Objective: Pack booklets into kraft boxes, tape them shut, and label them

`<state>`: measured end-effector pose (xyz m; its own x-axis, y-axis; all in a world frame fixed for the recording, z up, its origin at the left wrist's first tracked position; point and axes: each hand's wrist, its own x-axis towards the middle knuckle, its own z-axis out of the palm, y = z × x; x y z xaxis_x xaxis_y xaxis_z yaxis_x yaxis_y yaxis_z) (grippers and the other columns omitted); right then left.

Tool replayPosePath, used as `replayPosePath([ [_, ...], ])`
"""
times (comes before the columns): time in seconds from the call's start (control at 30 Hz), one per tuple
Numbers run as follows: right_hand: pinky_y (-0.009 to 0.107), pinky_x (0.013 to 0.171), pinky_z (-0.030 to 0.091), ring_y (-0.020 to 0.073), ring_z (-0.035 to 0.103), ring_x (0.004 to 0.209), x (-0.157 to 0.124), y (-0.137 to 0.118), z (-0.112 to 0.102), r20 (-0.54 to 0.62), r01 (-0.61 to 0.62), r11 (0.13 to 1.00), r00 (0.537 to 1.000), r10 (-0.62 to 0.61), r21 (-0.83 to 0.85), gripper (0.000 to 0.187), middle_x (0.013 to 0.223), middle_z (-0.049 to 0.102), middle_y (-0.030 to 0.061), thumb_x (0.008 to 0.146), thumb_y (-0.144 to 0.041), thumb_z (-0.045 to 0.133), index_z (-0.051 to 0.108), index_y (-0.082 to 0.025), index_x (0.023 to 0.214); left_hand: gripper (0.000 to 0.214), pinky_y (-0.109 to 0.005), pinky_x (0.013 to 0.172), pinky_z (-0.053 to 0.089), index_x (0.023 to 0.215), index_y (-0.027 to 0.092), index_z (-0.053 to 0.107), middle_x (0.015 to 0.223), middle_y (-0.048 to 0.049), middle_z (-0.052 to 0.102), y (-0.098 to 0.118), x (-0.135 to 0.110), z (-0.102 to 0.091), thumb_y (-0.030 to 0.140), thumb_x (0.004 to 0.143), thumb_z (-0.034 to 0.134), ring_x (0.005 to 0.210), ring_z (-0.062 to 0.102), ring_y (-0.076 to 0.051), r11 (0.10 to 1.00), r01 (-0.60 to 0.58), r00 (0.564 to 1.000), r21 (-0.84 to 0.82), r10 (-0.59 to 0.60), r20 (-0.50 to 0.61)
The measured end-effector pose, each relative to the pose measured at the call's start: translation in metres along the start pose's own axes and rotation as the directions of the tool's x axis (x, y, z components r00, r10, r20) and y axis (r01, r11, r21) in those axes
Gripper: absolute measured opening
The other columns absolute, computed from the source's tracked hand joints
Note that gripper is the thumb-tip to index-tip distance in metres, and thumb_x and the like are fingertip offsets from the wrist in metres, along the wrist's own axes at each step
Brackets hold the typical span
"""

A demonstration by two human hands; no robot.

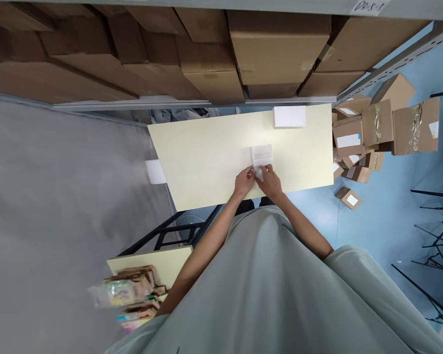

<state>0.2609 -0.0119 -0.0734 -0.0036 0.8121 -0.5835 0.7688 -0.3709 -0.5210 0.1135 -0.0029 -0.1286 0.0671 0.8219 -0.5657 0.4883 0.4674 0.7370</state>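
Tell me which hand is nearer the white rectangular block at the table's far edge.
Right. The right hand is on the near side of the white block, slightly left of it; the left hand is also on the near side, but farther left.

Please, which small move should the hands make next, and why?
Perhaps the left hand and right hand should gently smooth the near end of the white item: both are gathered there, while its far part lies beyond them on the pale table.
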Motion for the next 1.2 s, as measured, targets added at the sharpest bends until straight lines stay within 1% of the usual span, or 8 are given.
replayPosePath([
  [0.27,0.043,0.111,0.059,0.0312,0.073,0.132,0.013,-0.031,-0.034,0.205,-0.015,0.975,0.977,0.061,-0.220,0.041,0.156,0.063,0.0187,0.113,-0.034,0.065,0.064,-0.019,0.151,0.033,-0.033,0.100,0.060,0.134,0.025,0.080,0.116,-0.0062,0.086,-0.002,0.025,-0.025,0.033,0.102,0.076,0.109,0.080,-0.024,0.939,0.093,0.985,0.330,-0.135,0.106],
  [0.53,0.035,0.102,0.062,0.0244,0.080,0.115,0.026,-0.076,-0.130,-0.150,0.121,0.985,0.979,-0.139,-0.124,0.033,0.140,0.077,0.0129,0.110,-0.027,0.068,0.073,-0.019,0.142,0.024,-0.032,0.102,0.059,0.116,0.025,0.080,0.120,-0.0060,0.087,0.040,0.031,-0.039,0.024,0.091,0.079,0.122,0.081,-0.027,0.873,0.211,0.961,0.441,-0.267,0.068],
  [0.6,0.039,0.106,0.061,0.0271,0.079,0.118,0.033,-0.093,-0.168,-0.287,0.223,0.965,0.923,-0.255,-0.141,0.032,0.137,0.078,0.0143,0.110,-0.027,0.066,0.074,-0.018,0.140,0.026,-0.033,0.100,0.060,0.118,0.028,0.079,0.124,-0.0057,0.087,0.047,0.026,-0.037,0.024,0.092,0.076,0.125,0.080,-0.027,0.858,0.224,0.960,0.463,-0.276,0.046],
  [0.7,0.047,0.115,0.058,0.0333,0.073,0.128,0.045,-0.124,-0.234,-0.476,0.349,0.902,0.767,-0.430,-0.253,0.032,0.136,0.078,0.0179,0.111,-0.028,0.061,0.075,-0.017,0.138,0.027,-0.035,0.096,0.062,0.121,0.029,0.078,0.131,-0.0082,0.085,0.052,0.021,-0.033,0.024,0.095,0.070,0.126,0.080,-0.030,0.828,0.254,0.953,0.499,-0.303,0.018],
  [0.83,0.054,0.124,0.050,0.0374,0.064,0.138,0.073,-0.159,-0.318,-0.535,0.377,0.817,0.621,-0.573,-0.436,0.041,0.151,0.070,0.0218,0.112,-0.025,0.053,0.070,-0.014,0.148,0.029,-0.038,0.098,0.063,0.123,0.029,0.079,0.135,-0.0107,0.083,0.058,0.018,-0.033,0.026,0.096,0.070,0.128,0.079,-0.033,0.801,0.278,0.944,0.530,-0.329,0.003],
  [0.9,0.056,0.127,0.047,0.0385,0.059,0.144,0.090,-0.169,-0.348,-0.487,0.357,0.788,0.636,-0.598,-0.502,0.045,0.159,0.066,0.0226,0.110,-0.021,0.054,0.067,-0.012,0.152,0.030,-0.039,0.099,0.063,0.124,0.030,0.080,0.136,-0.0105,0.083,0.061,0.017,-0.033,0.026,0.096,0.070,0.128,0.079,-0.033,0.794,0.287,0.942,0.536,-0.337,-0.004],
  [1.0,0.055,0.124,0.049,0.0391,0.057,0.145,0.113,-0.175,-0.376,-0.394,0.286,0.775,0.731,-0.557,-0.564,0.050,0.161,0.064,0.0248,0.106,-0.016,0.057,0.065,-0.007,0.154,0.030,-0.039,0.100,0.063,0.126,0.030,0.079,0.136,-0.0101,0.083,0.066,0.014,-0.032,0.026,0.098,0.068,0.129,0.079,-0.032,0.789,0.299,0.939,0.537,-0.344,-0.017],
  [1.2,0.053,0.118,0.050,0.0391,0.056,0.139,0.132,-0.170,-0.389,-0.307,0.266,0.714,0.767,-0.564,-0.647,0.042,0.146,0.073,0.0244,0.108,-0.015,0.053,0.072,-0.008,0.144,0.028,-0.038,0.099,0.063,0.126,0.031,0.079,0.136,-0.0102,0.083,0.076,0.009,-0.031,0.027,0.100,0.069,0.129,0.079,-0.031,0.775,0.332,0.928,0.537,-0.370,-0.041],
])
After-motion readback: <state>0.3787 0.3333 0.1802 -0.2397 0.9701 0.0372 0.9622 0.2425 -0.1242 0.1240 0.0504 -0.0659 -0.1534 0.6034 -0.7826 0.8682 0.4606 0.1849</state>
